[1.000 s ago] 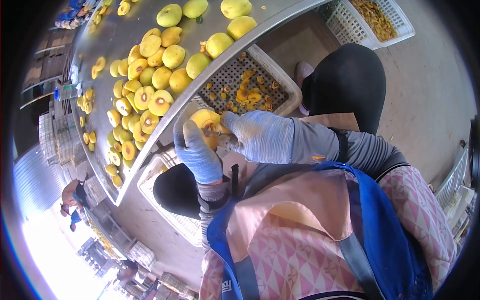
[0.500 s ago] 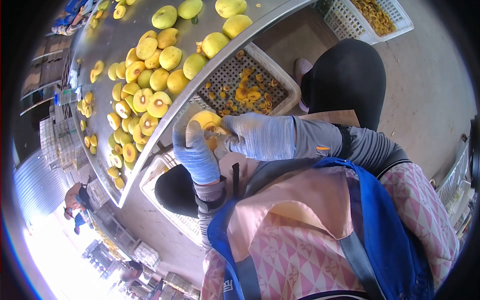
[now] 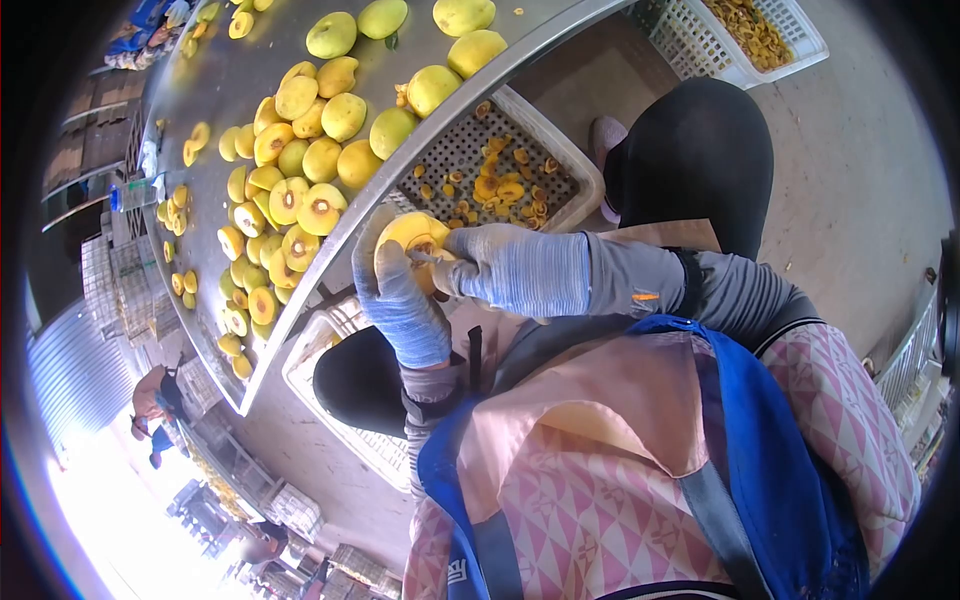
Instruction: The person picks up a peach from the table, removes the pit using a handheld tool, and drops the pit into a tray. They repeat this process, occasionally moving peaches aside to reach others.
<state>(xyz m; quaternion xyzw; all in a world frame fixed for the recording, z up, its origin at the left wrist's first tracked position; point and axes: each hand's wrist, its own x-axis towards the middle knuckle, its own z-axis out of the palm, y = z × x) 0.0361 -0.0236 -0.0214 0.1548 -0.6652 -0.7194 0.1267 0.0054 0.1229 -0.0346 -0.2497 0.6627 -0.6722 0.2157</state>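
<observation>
My left hand (image 3: pixel 392 285), in a blue-grey knitted glove, is wrapped round a yellow peach half (image 3: pixel 412 232) with its cut side showing. Closed close beside it, my right hand (image 3: pixel 520 268) wears the same kind of glove. A small metal pitting tool (image 3: pixel 422 257) juts from its fingers into the middle of the peach half; the handle is hidden in the glove. Both hands are above my lap, just off the metal table's edge. Below and beyond them stands a crate (image 3: pixel 575 215) with scraps of peach flesh and pits inside.
On the metal table (image 3: pixel 235 90) lie whole peaches (image 3: pixel 432 92) and many cut halves (image 3: pixel 322 208). A white basket (image 3: pixel 690 45) of brown-yellow scraps sits at the upper right. Another white crate (image 3: pixel 375 455) is by my left knee. A person (image 3: pixel 155 400) bends in the left background.
My left hand has shifted slightly up and right and turned a little, so more of the peach half shows. The right hand with its tool stays close against the fruit.
</observation>
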